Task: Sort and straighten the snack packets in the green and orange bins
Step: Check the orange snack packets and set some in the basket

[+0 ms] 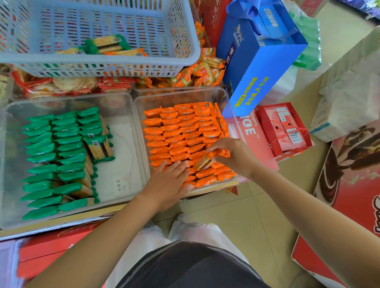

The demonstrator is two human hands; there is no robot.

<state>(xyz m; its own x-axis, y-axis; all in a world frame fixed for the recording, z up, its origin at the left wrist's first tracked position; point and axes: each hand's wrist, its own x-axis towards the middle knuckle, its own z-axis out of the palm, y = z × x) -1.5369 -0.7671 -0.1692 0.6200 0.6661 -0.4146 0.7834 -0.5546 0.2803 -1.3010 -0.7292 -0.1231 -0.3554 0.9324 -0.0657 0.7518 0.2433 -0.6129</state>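
Left hand (166, 183) lies flat, fingers (177, 167) straight, on orange packets (184, 131); right hand (235, 156) apparently pinches one raised packet (214, 157).

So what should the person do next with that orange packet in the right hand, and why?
Probably lower the orange snack packet into the near rows of the clear plastic bin, beside the left hand. The right hand pinches it tilted above the rows, while the left hand lies flat on the neighbouring packets, seemingly holding them back.
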